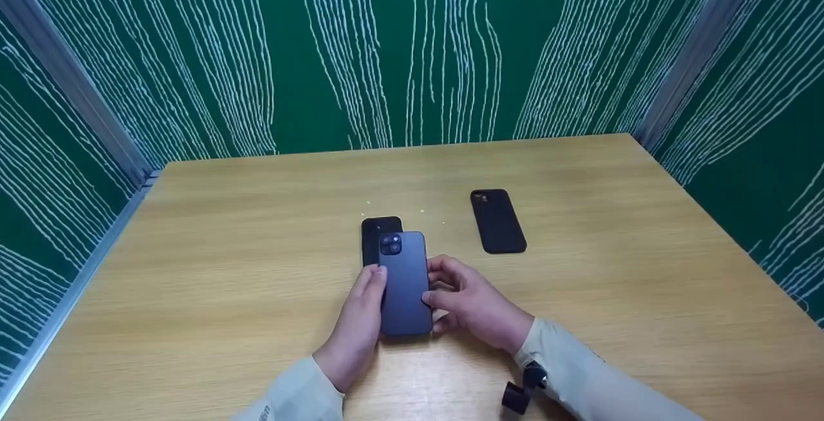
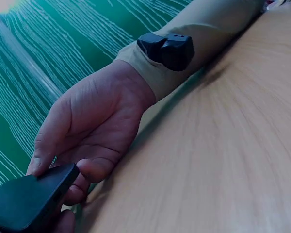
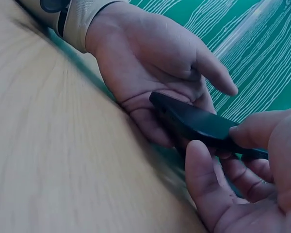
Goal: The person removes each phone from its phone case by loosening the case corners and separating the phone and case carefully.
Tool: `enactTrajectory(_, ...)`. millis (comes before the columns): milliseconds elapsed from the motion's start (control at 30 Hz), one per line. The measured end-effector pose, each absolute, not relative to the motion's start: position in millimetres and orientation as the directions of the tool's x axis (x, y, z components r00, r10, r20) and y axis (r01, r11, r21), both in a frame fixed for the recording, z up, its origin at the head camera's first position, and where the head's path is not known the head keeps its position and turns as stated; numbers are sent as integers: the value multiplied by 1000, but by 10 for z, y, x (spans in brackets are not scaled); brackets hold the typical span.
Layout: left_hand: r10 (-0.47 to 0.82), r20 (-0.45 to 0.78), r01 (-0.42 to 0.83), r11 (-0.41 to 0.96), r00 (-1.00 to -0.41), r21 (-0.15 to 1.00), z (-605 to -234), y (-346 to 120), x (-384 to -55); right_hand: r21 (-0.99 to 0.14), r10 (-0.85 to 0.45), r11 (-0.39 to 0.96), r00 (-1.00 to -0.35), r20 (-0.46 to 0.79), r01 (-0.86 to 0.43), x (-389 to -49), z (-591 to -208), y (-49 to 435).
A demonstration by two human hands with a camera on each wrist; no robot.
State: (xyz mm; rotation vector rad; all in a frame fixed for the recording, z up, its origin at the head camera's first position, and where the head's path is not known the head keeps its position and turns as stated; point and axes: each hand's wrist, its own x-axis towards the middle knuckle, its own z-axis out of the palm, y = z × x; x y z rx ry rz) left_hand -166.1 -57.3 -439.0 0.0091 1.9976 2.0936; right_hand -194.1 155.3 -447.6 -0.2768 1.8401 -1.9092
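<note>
A dark blue-grey phone (image 1: 407,289) with its camera side facing up is held between both hands above the table. My left hand (image 1: 357,327) holds its left edge, the thumb along the side. In the right wrist view, that left hand (image 3: 150,63) supports the phone (image 3: 194,119) from below, its thumb raised off the surface. My right hand (image 1: 476,302) pinches the right edge near the lower end, thumb on top, as the left wrist view also shows. A black phone-shaped item (image 1: 373,237) lies partly hidden behind the held phone. Farther right lies a black phone case (image 1: 499,221).
The wooden table (image 1: 257,247) is bordered by green panels (image 1: 309,112) with white wavy lines. Several tiny pale specks lie on the tabletop beyond the phone. A small black camera (image 1: 524,389) is strapped to my right sleeve.
</note>
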Motion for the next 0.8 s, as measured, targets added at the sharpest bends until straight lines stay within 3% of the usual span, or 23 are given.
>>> enactTrajectory(300,139,-179,-182,-3,-974,983,-4423,-541,-1676,-981,-430,-14,-887,-167,191,-1929,-4491,1545)
enactTrajectory(533,261,-176,-217,-139,-949,966,-4469,-577,-1686,-980,-419,-37,-894,-161,194,-1942,-4487,1554)
enactTrajectory(800,280,-188,-235,-147,-941,961,-4463,-601,-1697,-982,-362,-30,-918,-162,185,-2030,-4355,1641)
